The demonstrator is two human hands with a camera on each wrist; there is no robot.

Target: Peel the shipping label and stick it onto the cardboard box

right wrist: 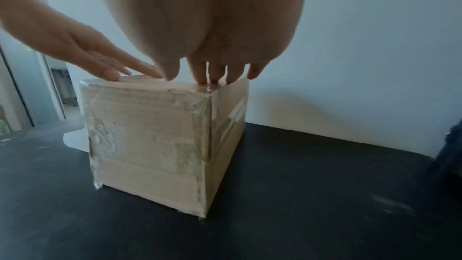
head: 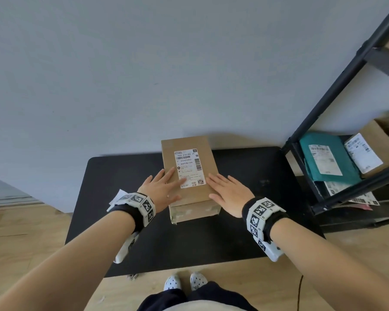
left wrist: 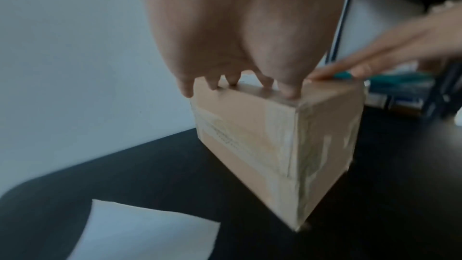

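A taped brown cardboard box (head: 186, 142) (left wrist: 252, 135) (right wrist: 155, 137) stands on the black table (head: 121, 176). A white shipping label (head: 189, 167) with barcodes lies flat on its top face. My left hand (head: 162, 187) (left wrist: 225, 46) lies flat with straight fingers on the box top, at the label's left edge. My right hand (head: 229, 189) (right wrist: 212, 37) lies flat with straight fingers on the box top, right of the label. Neither hand holds anything.
A white backing sheet (left wrist: 140, 232) (head: 119, 194) lies on the table left of the box. A black metal shelf rack (head: 323, 108) stands at the right with a teal mailer (head: 328, 158) and labelled parcels. The wall is just behind the box.
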